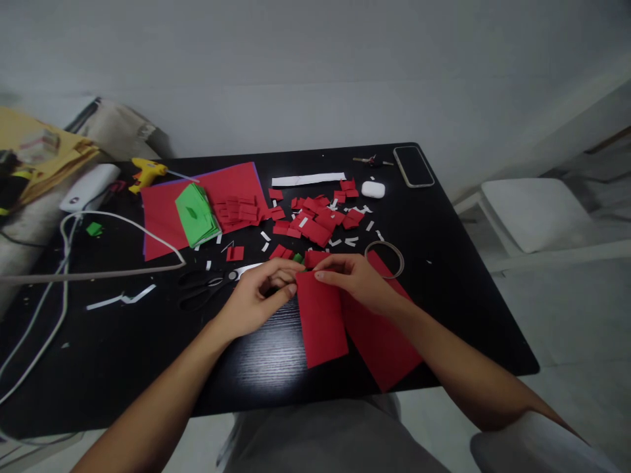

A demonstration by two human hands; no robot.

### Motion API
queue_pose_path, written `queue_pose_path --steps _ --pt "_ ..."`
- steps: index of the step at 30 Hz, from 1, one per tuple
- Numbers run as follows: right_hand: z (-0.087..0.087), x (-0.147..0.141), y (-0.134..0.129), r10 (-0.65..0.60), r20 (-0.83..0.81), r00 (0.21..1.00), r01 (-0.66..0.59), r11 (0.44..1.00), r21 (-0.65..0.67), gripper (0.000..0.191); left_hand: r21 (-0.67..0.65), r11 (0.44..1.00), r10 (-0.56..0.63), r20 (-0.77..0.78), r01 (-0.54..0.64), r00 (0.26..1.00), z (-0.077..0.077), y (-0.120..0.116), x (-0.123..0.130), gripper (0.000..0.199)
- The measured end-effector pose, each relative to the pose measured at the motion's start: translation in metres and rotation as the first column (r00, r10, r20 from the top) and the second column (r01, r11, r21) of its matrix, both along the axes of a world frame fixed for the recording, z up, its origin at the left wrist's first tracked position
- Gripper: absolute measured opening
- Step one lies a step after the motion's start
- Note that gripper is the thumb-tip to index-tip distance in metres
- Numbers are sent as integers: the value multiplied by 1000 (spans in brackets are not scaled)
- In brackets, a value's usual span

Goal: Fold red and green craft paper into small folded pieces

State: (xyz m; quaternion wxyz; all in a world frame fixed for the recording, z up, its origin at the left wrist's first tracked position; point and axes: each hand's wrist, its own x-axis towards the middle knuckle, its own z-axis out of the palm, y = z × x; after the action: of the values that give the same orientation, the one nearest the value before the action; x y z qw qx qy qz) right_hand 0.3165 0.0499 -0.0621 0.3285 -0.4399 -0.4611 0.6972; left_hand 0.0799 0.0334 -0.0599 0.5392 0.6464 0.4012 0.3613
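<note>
A red sheet of paper (323, 325) hangs down from its far edge, lying over the black table in front of me. At its far left corner my left hand (261, 292) is closed, thumb and fingers together on the paper. My right hand (357, 279) pinches the same far edge between thumb and fingers, a little to the right. Partly beneath the right forearm lies another red sheet (379, 341). Black-handled scissors (217, 282) rest left of my left hand, their blades partly behind it. Small red paper pieces (315, 223) are heaped beyond both hands.
Green folded paper (197, 213) lies on large red sheets (162, 226). Nearby are a yellow glue gun (146, 174), a white cable (123, 220), a tape ring (400, 259), a white case (373, 189), a phone (413, 165) and keys (372, 160). A white stool (532, 210) stands right.
</note>
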Motion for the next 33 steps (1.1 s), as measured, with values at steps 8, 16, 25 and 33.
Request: queue_pose_path --steps 8,16,25,33 --pt "1 1 1 -7 42 999 7 1000 4 17 -11 1000 1 5 -1 1000 1 0 1 28" --pt "-1 0 -1 -13 35 999 13 1000 10 18 -21 1000 16 -8 -16 1000 1 0 1 27" --pt "-3 -8 -1 -20 -168 986 -3 990 -140 42 -20 974 227 -35 -227 973 -2 0 3 15" --pt "-5 -7 -5 -142 -104 984 155 980 129 38 14 931 364 -9 -364 931 2 -1 7 22"
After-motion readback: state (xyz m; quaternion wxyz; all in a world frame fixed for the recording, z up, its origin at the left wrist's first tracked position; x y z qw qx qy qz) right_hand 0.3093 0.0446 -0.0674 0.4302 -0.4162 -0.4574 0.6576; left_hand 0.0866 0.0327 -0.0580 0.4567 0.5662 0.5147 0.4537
